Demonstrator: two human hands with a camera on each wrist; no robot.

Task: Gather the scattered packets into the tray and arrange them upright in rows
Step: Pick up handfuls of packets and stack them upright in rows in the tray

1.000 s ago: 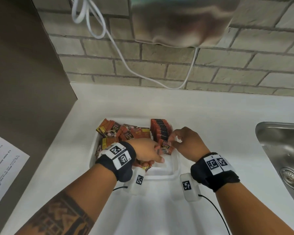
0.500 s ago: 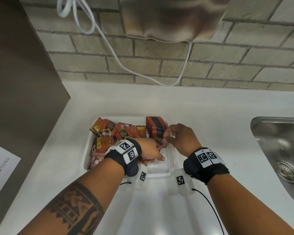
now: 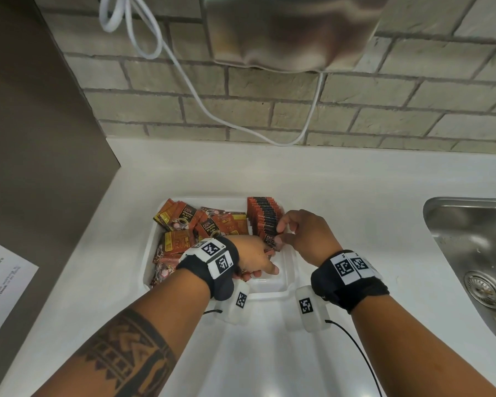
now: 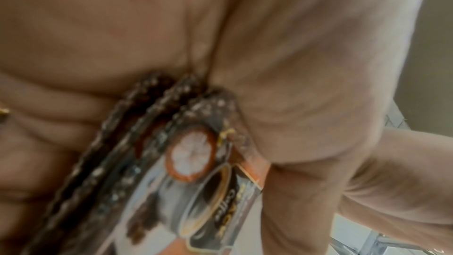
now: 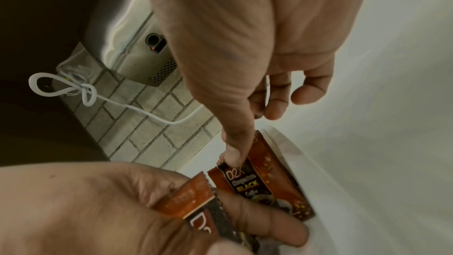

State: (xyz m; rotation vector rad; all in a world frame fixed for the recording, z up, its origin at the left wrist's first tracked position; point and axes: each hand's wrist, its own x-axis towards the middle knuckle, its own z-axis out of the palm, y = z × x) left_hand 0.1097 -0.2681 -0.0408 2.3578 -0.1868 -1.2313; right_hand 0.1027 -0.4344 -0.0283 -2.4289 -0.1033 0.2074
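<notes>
1. Right hand (image 3: 304,236) fingers pinch one packet (image 5: 267,183) at the near end of the upright row (image 3: 262,214).
2. Left hand (image 3: 252,257) fingers are clamped on a small stack of packets (image 4: 152,162).
3. Loose packets (image 3: 195,224) fill the tray's (image 3: 286,285) left side, near the counter's (image 3: 341,179) left edge.

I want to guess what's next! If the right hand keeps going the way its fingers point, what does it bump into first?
Probably the upright row of packets: the right hand points at its near end, its thumb already on the front packet.
</notes>
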